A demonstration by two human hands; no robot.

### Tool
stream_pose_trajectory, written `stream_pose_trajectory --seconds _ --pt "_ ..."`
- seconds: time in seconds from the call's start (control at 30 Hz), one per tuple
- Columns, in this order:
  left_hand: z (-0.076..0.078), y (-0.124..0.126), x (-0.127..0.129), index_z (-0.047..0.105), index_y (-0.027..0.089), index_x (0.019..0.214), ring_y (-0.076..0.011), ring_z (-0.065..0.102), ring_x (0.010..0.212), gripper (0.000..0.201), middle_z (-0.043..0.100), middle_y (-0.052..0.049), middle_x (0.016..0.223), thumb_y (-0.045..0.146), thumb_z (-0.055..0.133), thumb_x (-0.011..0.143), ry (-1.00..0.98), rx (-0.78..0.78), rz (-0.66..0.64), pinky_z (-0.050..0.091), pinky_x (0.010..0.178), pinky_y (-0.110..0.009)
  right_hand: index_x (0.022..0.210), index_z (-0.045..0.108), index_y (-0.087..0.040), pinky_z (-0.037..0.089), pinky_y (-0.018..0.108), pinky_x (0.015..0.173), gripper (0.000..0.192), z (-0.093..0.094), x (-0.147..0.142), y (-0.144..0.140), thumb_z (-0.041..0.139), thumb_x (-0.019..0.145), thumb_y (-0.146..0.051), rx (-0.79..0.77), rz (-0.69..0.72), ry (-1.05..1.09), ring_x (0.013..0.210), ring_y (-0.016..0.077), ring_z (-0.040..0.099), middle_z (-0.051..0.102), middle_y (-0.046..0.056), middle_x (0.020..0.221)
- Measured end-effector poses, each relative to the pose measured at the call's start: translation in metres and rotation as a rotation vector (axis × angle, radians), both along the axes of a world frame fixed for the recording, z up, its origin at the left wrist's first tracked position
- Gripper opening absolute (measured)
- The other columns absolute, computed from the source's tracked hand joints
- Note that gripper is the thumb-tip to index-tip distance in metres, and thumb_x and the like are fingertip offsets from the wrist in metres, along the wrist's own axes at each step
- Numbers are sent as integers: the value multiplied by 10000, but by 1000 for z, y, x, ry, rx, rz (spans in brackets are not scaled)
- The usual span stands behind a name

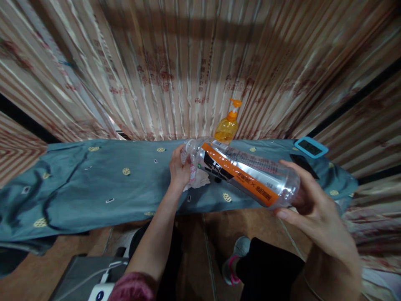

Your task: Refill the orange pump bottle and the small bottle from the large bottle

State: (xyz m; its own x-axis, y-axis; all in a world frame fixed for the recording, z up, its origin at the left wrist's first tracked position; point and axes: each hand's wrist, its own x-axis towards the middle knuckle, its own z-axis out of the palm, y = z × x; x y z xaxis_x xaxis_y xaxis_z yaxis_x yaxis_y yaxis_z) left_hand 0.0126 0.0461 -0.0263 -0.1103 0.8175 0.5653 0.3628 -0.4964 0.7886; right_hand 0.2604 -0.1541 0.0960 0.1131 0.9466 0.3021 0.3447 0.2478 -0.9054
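A large clear plastic bottle (247, 173) with an orange, black and silver label lies tilted in the air, its neck to the left and lower end to the right. My right hand (316, 209) grips it around the base, thumb below and fingers above. At the bottle's mouth, my left hand (179, 168) is closed around a small clear plastic item (184, 155); its kind is mostly hidden by the fingers. Just under the neck, a crumpled white piece with pink print (198, 179) shows on the cloth beside my left hand.
A yellow pump bottle (227, 127) with an orange top stands at the back edge of the cloth-covered table (103, 179). To the right lie a blue-framed device (311, 147) and a dark phone-like object (303, 164). Curtains (194, 62) hang behind. A grey box (83, 278) is lower left.
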Motion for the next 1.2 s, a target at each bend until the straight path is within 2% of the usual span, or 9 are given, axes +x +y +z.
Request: stream_pose_trajectory --seconds 0.27,0.43,0.6,1.07,1.2 --pt "1 -1 1 618 187 1205 -292 674 1104 417 711 -125 1153 501 533 943 -10 11 -5 535 1000 -470 1404 538 -442 623 233 788 767 -1 -1 0 874 733 -279 -14 -16 -4 967 171 759 717 -43 1296" --pt "1 -1 0 613 197 1209 -293 668 1125 414 708 -124 1185 504 533 943 5 10 -9 532 1003 -466 1408 530 -368 643 298 751 809 0 -1 -4 900 693 -281 -25 -47 -9 893 212 768 733 7 1246" --pt "1 -1 1 606 207 1209 -301 660 1139 415 702 -127 1198 514 517 945 0 2 -12 527 1010 -482 1409 529 -384 637 302 786 835 -2 -1 -5 909 674 -271 -43 -50 10 1006 228 751 710 0 1297" --pt "0 0 1 605 193 1201 -300 671 1103 418 707 -135 1171 506 517 937 1 9 -11 536 991 -481 1429 502 -316 643 346 778 818 -3 -2 -7 888 708 -308 -24 -64 -11 971 251 756 703 58 1296" --pt "1 -1 2 605 207 1202 -305 670 1110 412 708 -132 1179 513 517 942 -3 15 -11 535 996 -485 1418 513 -371 641 323 794 813 -2 -2 -7 892 703 -295 -35 -55 9 985 231 752 696 19 1318"
